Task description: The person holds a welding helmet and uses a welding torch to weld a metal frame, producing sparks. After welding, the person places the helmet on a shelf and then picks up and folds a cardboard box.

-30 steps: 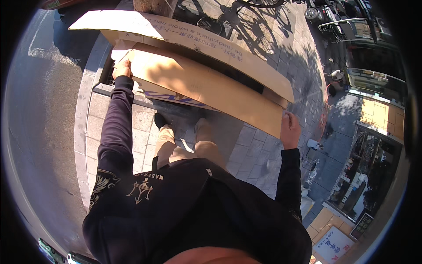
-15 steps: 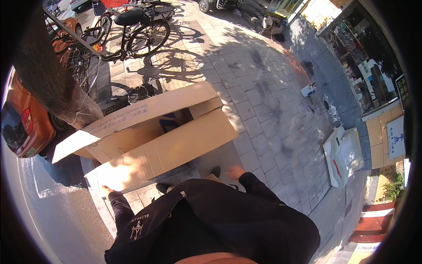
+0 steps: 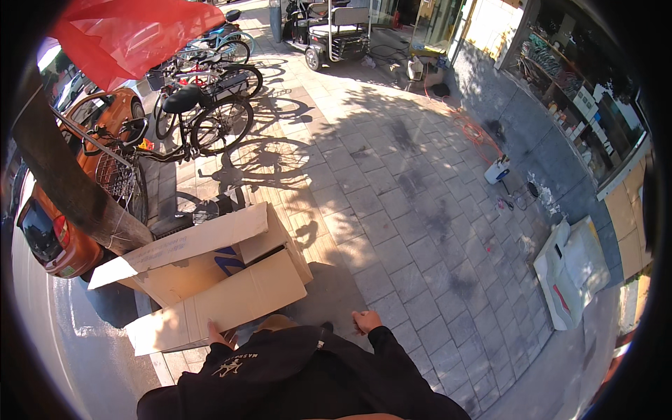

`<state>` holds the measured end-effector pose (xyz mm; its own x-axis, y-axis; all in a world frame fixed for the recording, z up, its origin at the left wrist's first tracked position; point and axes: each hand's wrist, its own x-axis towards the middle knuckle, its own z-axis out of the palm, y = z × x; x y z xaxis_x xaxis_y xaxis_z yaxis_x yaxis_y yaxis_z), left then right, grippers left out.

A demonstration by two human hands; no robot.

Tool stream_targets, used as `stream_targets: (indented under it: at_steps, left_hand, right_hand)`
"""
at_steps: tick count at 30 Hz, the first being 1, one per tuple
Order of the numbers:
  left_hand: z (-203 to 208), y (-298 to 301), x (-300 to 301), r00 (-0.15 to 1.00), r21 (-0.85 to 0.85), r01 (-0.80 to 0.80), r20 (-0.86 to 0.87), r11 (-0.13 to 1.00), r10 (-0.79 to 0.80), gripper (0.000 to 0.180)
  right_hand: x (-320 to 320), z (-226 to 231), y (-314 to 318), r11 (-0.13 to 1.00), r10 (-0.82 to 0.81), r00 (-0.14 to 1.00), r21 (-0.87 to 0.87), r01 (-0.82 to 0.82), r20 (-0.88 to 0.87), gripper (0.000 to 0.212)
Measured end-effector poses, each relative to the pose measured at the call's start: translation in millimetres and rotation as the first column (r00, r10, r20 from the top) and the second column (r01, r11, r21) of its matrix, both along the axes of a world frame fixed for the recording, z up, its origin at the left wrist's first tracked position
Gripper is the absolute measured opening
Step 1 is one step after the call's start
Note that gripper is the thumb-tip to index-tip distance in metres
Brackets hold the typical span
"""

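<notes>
A large brown cardboard box (image 3: 231,301) stands to my left with its long top flaps raised and spread. A dark blue mark shows on an inner wall, and the bottom of the box is hidden. My left hand (image 3: 221,336) is at the lower edge of the near flap, fingers apart; whether it touches the cardboard I cannot tell. Over the paving, right of the box, hangs my right hand (image 3: 365,322), its fingers curled in with nothing visible in them.
A tree trunk (image 3: 87,189) leans just beyond the box, beside an orange car (image 3: 52,238). Bicycles (image 3: 220,126) stand farther off under a red sheet (image 3: 129,38). A three-wheeler (image 3: 343,35) is parked at the back. Along the right wall lie orange hose (image 3: 479,136) and a white wrapped bundle (image 3: 570,273).
The box now sits lower and farther left in view, with its far end showing. My left hand has come up against its near flap. The red sheet and more bicycles have come into sight.
</notes>
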<state>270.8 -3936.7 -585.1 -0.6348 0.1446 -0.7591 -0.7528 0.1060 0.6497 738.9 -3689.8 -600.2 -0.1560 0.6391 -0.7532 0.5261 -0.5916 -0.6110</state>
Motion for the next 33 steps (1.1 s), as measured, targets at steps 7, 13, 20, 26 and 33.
stream_targets:
  at_steps: [7, 13, 20, 26, 33]
  left_hand:
    - [-29, 53, -24, 0.995, -0.166, 0.098, 0.026, 0.981, -0.095, 0.096]
    - [-26, 90, -2, 0.997, -0.378, 0.065, -0.015, 0.924, -0.077, 0.090]
    - [-51, 194, 61, 0.997, -0.494, 0.070, -0.004, 0.867, -0.082, 0.084]
    - [-60, 330, 108, 0.954, -0.503, 0.286, 0.075, 0.815, -0.289, 0.078]
    - [-67, 520, 125, 0.771, -0.410, 0.591, 0.033, 0.694, -0.636, 0.071]
  right_hand:
    - [6, -60, 45, 0.924, 0.015, 0.997, 0.379, -0.043, 0.076, 0.044]
    - [21, -37, 85, 0.924, 0.283, 0.959, 0.260, -0.281, 0.030, 0.046]
    - [95, -25, 238, 0.978, 0.199, 0.973, 0.046, -0.205, 0.118, 0.043]
    - [282, -113, 313, 0.994, -0.073, 0.881, 0.107, 0.026, 0.467, 0.038]
    - [328, -108, 372, 0.732, 0.632, 0.564, -0.171, -0.659, 0.532, 0.030]
